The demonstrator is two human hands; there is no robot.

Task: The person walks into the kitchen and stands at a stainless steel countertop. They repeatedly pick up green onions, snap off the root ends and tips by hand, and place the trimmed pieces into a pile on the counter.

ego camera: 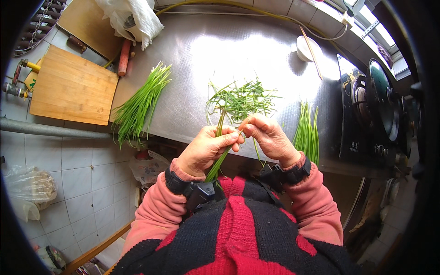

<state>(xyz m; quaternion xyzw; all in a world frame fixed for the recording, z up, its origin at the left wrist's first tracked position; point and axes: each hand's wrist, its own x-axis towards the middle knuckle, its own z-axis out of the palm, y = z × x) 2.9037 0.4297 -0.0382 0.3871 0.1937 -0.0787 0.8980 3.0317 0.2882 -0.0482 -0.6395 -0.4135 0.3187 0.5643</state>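
Note:
My left hand (pixel 210 148) grips a small bunch of garlic chives (pixel 220 161), its stem ends pointing away from me and its leaves hanging toward my body. Close by, my right hand (pixel 270 136) pinches one thin chive between thumb and forefinger, near the left thumb. Beyond my hands lies a loose heap of chive scraps (pixel 242 98) on the steel counter (pixel 185 103). A large bundle of chives (pixel 142 103) rests to the left, its leaves hanging past the counter's front edge. A smaller bundle (pixel 307 134) lies to the right of my right hand.
At the right stands a gas stove (pixel 354 120) with a lidded wok (pixel 381 99). Chopsticks rest across a white bowl (pixel 304 50) at the back right. A wooden cutting board (pixel 74 86) leans at the left, near a red-handled tool (pixel 124 58) and a white plastic bag (pixel 137 20).

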